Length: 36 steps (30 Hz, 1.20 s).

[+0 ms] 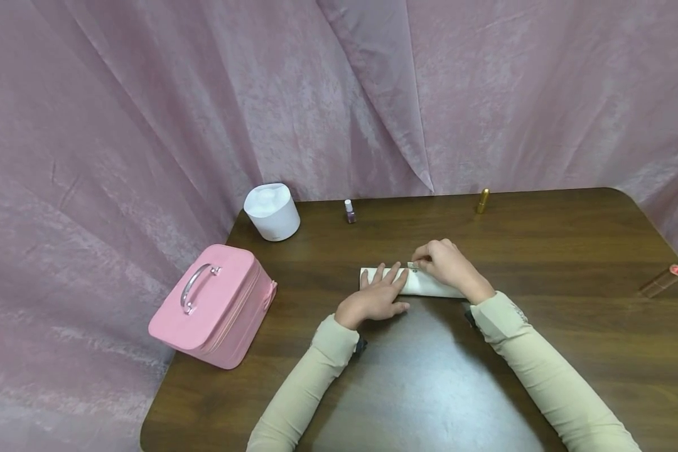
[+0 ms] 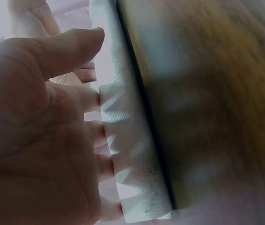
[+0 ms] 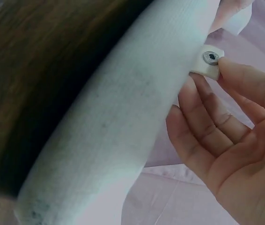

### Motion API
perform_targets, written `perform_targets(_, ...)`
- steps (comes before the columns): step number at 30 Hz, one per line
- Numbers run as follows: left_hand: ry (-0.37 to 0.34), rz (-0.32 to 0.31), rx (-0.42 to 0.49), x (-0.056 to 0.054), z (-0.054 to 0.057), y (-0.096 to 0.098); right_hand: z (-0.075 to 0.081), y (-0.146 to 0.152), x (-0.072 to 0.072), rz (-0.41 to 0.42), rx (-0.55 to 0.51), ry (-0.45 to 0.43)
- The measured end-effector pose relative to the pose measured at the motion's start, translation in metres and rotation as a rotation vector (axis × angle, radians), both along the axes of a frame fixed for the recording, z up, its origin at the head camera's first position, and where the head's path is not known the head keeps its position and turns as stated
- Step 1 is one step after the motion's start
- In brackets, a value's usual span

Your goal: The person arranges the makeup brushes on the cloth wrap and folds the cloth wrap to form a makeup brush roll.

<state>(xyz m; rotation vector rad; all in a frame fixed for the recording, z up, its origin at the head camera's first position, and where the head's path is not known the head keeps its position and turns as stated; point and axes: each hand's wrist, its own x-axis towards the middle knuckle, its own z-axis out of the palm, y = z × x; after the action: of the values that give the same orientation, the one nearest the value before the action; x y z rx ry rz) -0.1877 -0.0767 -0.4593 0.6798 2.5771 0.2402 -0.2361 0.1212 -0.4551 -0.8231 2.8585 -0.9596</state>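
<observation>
A long white fabric pouch (image 1: 428,287) lies flat across the middle of the table. My left hand (image 1: 376,297) rests on its left part with the fingers spread and straight; in the left wrist view the fingertips touch the white cloth (image 2: 128,126). Over the pouch's far edge, my right hand (image 1: 447,263) pinches a small tab. The right wrist view shows this tab (image 3: 206,65) with a round metal snap (image 3: 211,57), the thumb against its edge and the other fingers curled beneath.
Left on the table stands a pink case (image 1: 217,307) with a silver handle. Along the back are a white round tissue container (image 1: 277,216), a small nail polish bottle (image 1: 350,213) and a gold tube (image 1: 483,201). A pink-topped tube (image 1: 663,281) stands at the right.
</observation>
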Motion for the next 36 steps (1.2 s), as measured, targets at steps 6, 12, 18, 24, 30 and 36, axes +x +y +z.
perform_targets(6,0.001,-0.002,0.017,0.0,-0.001,-0.001,-0.002,0.0,0.002,-0.003,-0.013,0.019)
perform_targets(12,0.004,0.001,0.015,0.0,0.0,0.0,-0.004,0.0,0.006,-0.01,-0.005,0.012)
perform_targets(18,0.01,0.004,0.005,0.0,-0.001,0.0,-0.003,-0.002,0.009,0.004,0.034,-0.01)
perform_targets(24,0.007,-0.006,0.006,0.0,-0.002,0.0,-0.004,-0.004,0.013,0.03,0.049,0.048)
perform_targets(30,0.016,-0.013,0.005,-0.001,-0.003,-0.001,-0.006,-0.006,0.018,0.048,0.054,0.169)
perform_targets(36,0.028,-0.013,-0.004,-0.005,-0.004,-0.002,-0.006,-0.012,0.019,0.041,0.129,0.206)
